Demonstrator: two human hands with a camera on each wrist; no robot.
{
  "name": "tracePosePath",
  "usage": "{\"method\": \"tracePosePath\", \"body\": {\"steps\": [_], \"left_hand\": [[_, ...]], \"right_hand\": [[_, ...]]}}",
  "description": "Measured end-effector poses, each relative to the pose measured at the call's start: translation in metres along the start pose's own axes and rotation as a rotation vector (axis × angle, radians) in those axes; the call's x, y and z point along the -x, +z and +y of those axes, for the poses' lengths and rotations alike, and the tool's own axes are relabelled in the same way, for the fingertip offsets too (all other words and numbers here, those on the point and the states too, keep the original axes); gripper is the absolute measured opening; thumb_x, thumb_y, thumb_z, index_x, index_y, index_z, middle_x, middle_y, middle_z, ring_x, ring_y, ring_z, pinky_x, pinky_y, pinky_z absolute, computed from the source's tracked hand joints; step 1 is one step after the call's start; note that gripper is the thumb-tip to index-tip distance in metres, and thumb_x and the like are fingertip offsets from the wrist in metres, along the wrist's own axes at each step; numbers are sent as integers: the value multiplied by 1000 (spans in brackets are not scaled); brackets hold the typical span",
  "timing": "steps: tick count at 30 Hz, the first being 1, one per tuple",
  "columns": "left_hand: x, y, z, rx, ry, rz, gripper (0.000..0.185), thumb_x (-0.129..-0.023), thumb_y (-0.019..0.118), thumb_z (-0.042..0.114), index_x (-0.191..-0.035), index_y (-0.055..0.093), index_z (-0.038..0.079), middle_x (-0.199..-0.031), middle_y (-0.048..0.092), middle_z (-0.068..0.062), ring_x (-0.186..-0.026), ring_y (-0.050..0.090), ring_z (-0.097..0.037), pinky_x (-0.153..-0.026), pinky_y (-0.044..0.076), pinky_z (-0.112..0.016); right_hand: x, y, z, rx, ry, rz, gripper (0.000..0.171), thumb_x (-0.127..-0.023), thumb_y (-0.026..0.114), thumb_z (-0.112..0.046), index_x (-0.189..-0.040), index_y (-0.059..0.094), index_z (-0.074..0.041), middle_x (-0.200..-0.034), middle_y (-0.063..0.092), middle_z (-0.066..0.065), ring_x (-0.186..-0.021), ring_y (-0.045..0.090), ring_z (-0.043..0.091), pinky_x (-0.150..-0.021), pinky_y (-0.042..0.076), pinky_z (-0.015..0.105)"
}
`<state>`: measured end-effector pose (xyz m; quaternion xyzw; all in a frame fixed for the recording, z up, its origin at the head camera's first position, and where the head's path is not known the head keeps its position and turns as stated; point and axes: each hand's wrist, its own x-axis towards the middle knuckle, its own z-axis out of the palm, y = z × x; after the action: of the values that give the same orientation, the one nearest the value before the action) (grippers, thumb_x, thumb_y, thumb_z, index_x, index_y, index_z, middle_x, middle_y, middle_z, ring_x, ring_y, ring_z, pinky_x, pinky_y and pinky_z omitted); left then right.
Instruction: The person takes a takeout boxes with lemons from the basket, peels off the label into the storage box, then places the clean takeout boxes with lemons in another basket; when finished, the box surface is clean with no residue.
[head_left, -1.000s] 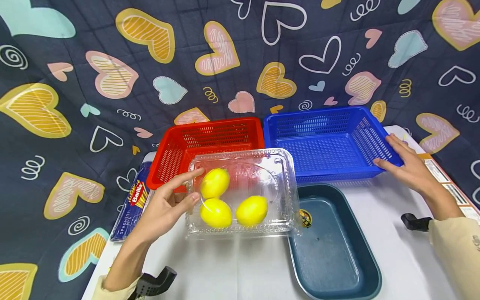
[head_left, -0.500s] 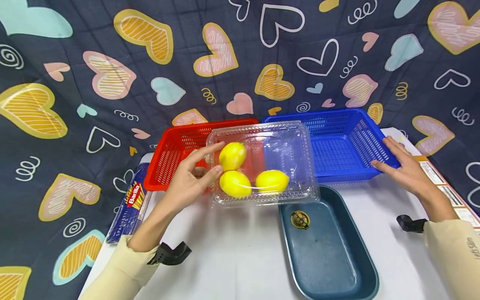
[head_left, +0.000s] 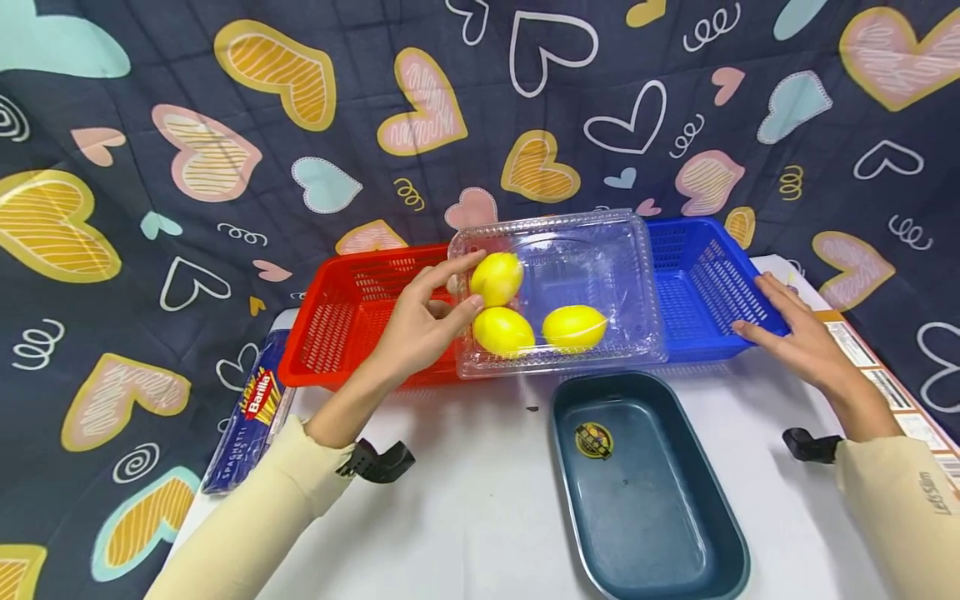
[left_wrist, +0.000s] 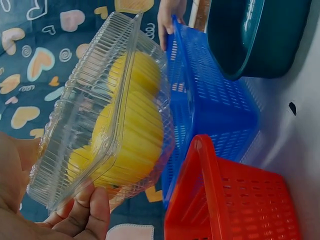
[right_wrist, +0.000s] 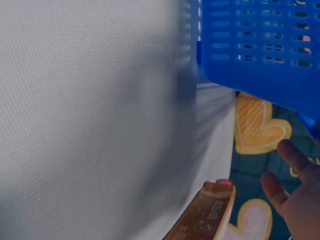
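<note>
My left hand (head_left: pixel 431 321) grips the left end of a clear plastic clamshell box (head_left: pixel 562 287) that holds three yellow lemons (head_left: pixel 573 327). The box hangs in the air over the seam between the red basket (head_left: pixel 352 321) and the blue basket (head_left: pixel 705 279). In the left wrist view my fingers (left_wrist: pixel 87 215) curl under the clamshell box (left_wrist: pixel 105 115), with the lemons (left_wrist: pixel 132 132) showing through it. My right hand (head_left: pixel 795 333) rests with straight fingers on the blue basket's right rim; in the right wrist view the blue basket (right_wrist: pixel 260 45) sits above my fingertips (right_wrist: pixel 292 157).
A dark teal tray (head_left: pixel 645 492) lies on the white table in front of the baskets. A Barilla spaghetti pack (head_left: pixel 251 417) lies at the table's left edge, a cardboard box (head_left: pixel 892 383) at the right edge. A heart-patterned cloth hangs behind.
My left hand has carried the clamshell box up, away and to the right, from in front of the red basket to over the blue basket's left side. The right hand stayed on the basket rim.
</note>
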<state>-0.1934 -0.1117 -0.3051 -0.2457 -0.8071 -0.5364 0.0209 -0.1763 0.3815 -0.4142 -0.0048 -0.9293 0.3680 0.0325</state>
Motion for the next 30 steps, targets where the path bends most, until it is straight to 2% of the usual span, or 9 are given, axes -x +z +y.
{"method": "tracePosePath", "body": {"steps": [2, 6, 12, 16, 21, 27, 30], "left_hand": [[-8, 6, -2, -3, 18, 4, 53, -96, 69, 12, -146, 57, 26, -106, 49, -13, -71, 62, -22, -64, 59, -26], [-21, 18, -5, -15, 34, 6, 53, -96, 68, 11, -146, 57, 25, -104, 49, -15, -92, 53, -25, -63, 56, -24], [-39, 33, -6, -38, 37, 1, 52, -96, 67, 13, -146, 57, 23, -120, 57, -10, -109, 48, -25, -71, 54, -28], [-51, 42, -8, -57, 39, -2, 52, -97, 67, 14, -147, 56, 24, -114, 55, -10, -108, 47, -19, -67, 51, -25], [-66, 54, -12, -72, 19, -15, 52, -97, 67, 14, -147, 56, 24, -103, 48, -11, -102, 46, -21, -59, 47, -21], [-85, 69, -15, -137, -23, -57, 53, -97, 69, 17, -147, 56, 27, -106, 52, -15, -104, 47, -34, -68, 40, -29], [-91, 77, -17, -166, -65, -80, 53, -97, 70, 19, -147, 56, 28, -108, 53, -13, -104, 48, -33, -71, 41, -31]], "right_hand": [[0, 1, 0, -1, 4, -4, 90, -99, 59, -41, -164, 7, -9, -172, -6, 14, -156, -12, 49, -119, -5, 75], [0, 1, 0, 9, 10, -9, 90, -99, 59, -40, -163, 6, -7, -171, -6, 17, -155, -13, 50, -118, -5, 76], [0, 1, -3, -3, 15, -12, 90, -99, 60, -41, -164, 7, -7, -172, -6, 16, -155, -13, 49, -119, -5, 75], [0, 1, -2, -2, 18, -9, 90, -98, 60, -41, -164, 7, -8, -172, -5, 16, -155, -13, 49, -119, -5, 76], [0, -1, 0, -2, 18, -7, 90, -98, 61, -41, -164, 8, -9, -172, -5, 15, -156, -12, 48, -119, -4, 76], [0, -2, 1, -5, 11, 3, 89, -98, 60, -40, -164, 8, -9, -172, -4, 16, -156, -10, 49, -118, -3, 77], [0, -2, 0, 0, 13, -1, 89, -98, 59, -41, -164, 8, -9, -172, -4, 16, -156, -9, 50, -118, -2, 77]]}}
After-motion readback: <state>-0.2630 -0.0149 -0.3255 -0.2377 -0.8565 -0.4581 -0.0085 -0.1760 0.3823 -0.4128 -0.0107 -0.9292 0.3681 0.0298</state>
